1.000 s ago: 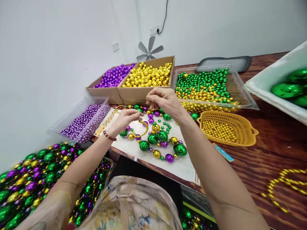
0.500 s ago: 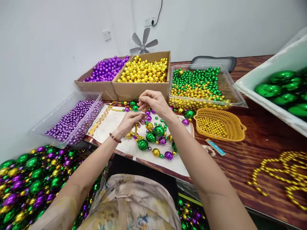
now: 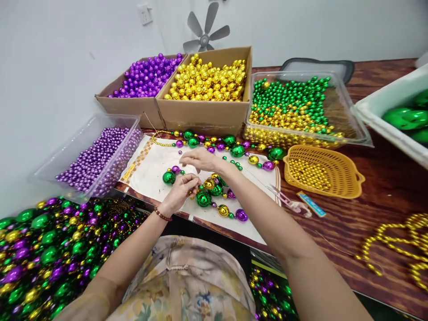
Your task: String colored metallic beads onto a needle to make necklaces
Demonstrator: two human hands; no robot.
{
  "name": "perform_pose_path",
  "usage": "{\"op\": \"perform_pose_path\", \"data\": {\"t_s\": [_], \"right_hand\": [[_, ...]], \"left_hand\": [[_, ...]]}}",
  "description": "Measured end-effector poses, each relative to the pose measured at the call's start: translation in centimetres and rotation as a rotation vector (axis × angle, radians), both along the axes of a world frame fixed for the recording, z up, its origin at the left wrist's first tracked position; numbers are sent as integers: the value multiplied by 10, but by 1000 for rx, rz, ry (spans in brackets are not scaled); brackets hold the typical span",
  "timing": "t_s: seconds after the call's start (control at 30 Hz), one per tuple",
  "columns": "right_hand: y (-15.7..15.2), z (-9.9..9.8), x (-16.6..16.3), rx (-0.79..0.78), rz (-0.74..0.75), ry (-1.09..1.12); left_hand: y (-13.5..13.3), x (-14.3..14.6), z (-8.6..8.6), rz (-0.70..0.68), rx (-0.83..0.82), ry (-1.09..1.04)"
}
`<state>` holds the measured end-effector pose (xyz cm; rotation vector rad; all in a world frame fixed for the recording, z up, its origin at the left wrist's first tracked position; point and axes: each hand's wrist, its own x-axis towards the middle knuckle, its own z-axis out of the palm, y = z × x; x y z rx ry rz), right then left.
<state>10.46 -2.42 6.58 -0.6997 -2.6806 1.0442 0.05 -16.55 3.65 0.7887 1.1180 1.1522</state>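
My left hand (image 3: 183, 191), with a brown bead bracelet on the wrist, is closed in a pinch on a bead strand low over the white towel (image 3: 150, 166). Part of that strand is hidden by the fingers. My right hand (image 3: 202, 160) reaches just above and beyond it, palm down, fingers stretched out. Left of the hands lie a big green bead (image 3: 169, 178) and a purple bead (image 3: 175, 170). To the right, large green, gold and purple beads (image 3: 224, 211) lie along the strand. A finished-looking garland (image 3: 237, 151) runs along the towel's far side.
Cardboard boxes hold purple beads (image 3: 147, 78) and gold beads (image 3: 207, 80). Clear bins hold small purple beads (image 3: 93, 160) and green and gold beads (image 3: 290, 102). A yellow basket (image 3: 347, 180), scissors (image 3: 282, 196), a blue packet (image 3: 311, 204) and gold strands (image 3: 384, 236) lie right.
Both hands have come down toward the towel, and my right hand has opened from a pinch. A green and a purple bead now show left of the hands. The view has tilted lower.
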Motion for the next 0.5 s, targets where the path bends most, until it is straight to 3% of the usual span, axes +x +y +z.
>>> {"op": "perform_pose_path", "data": {"t_s": [0.07, 0.13, 0.33, 0.43, 0.5], "right_hand": [[5, -1, -9, 37, 63, -214], [16, -2, -3, 147, -33, -352], [44, -3, 72, 284, -362, -387], [45, -6, 112, 115, -478, -340], [40, -8, 143, -59, -549, -116]], "left_hand": [[-2, -3, -1, 2, -2, 22], [-3, -9, -2, 0, -8, 36], [10, -15, -10, -60, -19, 38], [22, -8, -11, -99, -22, 46], [30, -5, -9, -94, -13, 39]]}}
